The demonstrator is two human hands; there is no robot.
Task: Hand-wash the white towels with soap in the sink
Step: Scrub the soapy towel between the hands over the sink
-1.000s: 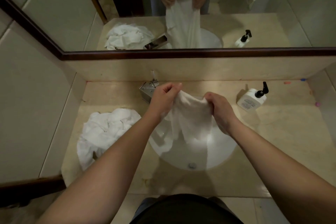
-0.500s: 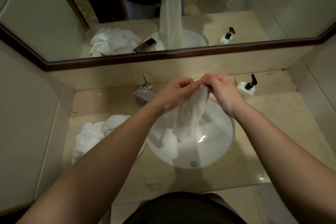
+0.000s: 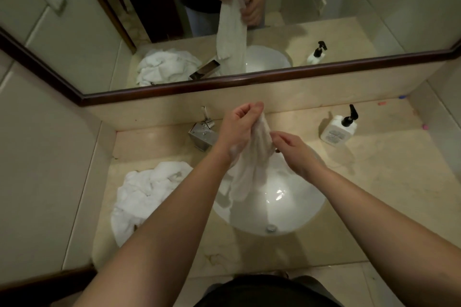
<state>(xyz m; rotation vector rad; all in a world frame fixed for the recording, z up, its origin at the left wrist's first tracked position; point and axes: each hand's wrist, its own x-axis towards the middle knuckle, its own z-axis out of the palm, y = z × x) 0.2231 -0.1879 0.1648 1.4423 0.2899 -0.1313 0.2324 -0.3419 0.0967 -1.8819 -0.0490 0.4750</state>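
A wet white towel (image 3: 249,169) hangs bunched over the round white sink (image 3: 287,207). My left hand (image 3: 237,129) grips its top end, raised above the basin's back rim. My right hand (image 3: 296,152) sits lower and to the right, its fingertips pinching the towel's side just under the left hand. A heap of white towels (image 3: 147,192) lies on the counter left of the sink. A white soap bottle with a black pump (image 3: 339,127) stands at the back right of the counter.
A square metal tap (image 3: 203,136) stands behind the sink, left of my hands. The beige stone counter (image 3: 386,182) runs right to a side wall. A dark-framed mirror (image 3: 249,7) above reflects the scene. Small coloured bits (image 3: 381,103) lie at the far right.
The towel was first held spread between both hands, then gathered as the hands came together. Now my right hand has slid down the towel below my left.
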